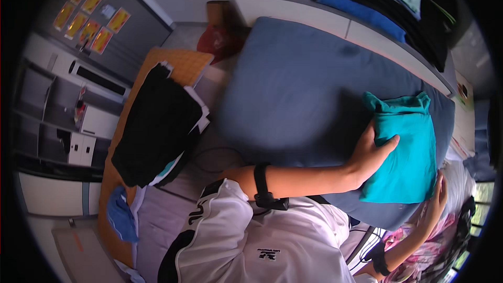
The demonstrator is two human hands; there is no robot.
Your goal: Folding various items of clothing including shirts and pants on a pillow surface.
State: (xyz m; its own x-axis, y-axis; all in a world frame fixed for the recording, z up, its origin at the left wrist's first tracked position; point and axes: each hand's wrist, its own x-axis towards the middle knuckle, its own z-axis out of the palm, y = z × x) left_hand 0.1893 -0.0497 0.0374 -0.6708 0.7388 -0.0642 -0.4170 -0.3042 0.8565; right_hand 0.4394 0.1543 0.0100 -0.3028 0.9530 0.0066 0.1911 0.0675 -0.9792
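Note:
A teal folded garment (406, 152), probably a shirt, lies over the right part of a blue-grey padded mat or mattress (293, 84). My left hand (369, 152) grips its left edge, with the thumb across the top face and the other fingers partly hidden by the cloth. At the lower right edge, my right hand (438, 196) holds the same garment, its fingers along the side and partly out of sight. A dark shadow falls on the mat left of the cloth. Both wrists wear black bands.
A stack of dark folded clothes (157, 126) sits at the left, near a blue cloth (121, 215). Dark and blue clothes (361, 18) lie on a ledge behind the mat. A red bag (217, 42) stands far back. Pink patterned fabric (406, 236) and cables lie at lower right.

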